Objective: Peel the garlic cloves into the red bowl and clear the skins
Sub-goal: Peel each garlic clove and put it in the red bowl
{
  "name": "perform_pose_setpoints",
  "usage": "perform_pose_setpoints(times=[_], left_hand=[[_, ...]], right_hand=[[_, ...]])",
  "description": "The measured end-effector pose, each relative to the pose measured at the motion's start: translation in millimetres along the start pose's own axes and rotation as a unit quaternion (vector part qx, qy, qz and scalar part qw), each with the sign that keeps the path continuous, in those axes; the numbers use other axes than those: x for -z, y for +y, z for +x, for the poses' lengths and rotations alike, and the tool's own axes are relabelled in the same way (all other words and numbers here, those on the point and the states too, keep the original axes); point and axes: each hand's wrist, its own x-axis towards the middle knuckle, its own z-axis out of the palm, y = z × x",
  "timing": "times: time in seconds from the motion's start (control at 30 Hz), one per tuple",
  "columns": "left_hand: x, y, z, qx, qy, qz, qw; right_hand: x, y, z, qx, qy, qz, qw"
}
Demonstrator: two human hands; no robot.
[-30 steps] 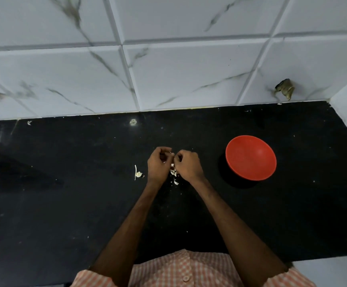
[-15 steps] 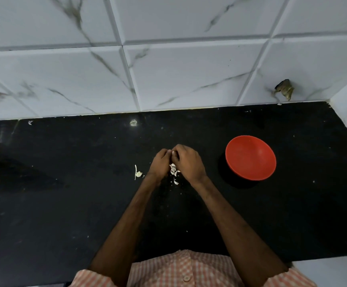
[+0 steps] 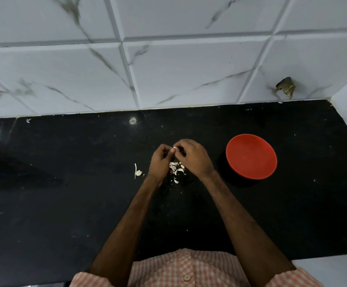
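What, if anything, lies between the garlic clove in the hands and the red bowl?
Nothing visible. The garlic clove is pinched between the left hand and right hand; only black counter separates them from the red bowl. The skins lie under the hands, off that path.

red bowl, blk counter, marbled wht tiles

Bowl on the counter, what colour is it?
The bowl is plain red, clearest in the head view.
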Motion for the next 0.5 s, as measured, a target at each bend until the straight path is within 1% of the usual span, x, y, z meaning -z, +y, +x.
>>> perform_pose_setpoints(times=[0.1,0.3,0.5], left_hand=[[1,7,0,-0.009,-0.010,-0.008,1.000],[1,14,2,-0.016,-0.043,-0.023,0.999],[5,15,6,0.007,-0.063,-0.049,0.997]], right_hand=[[6,4,3,0.012,0.005,-0.005,1.000],[18,9,9,0.047,-0.012,-0.016,0.999],[20,5,10,0.035,-0.007,0.002,0.999]])
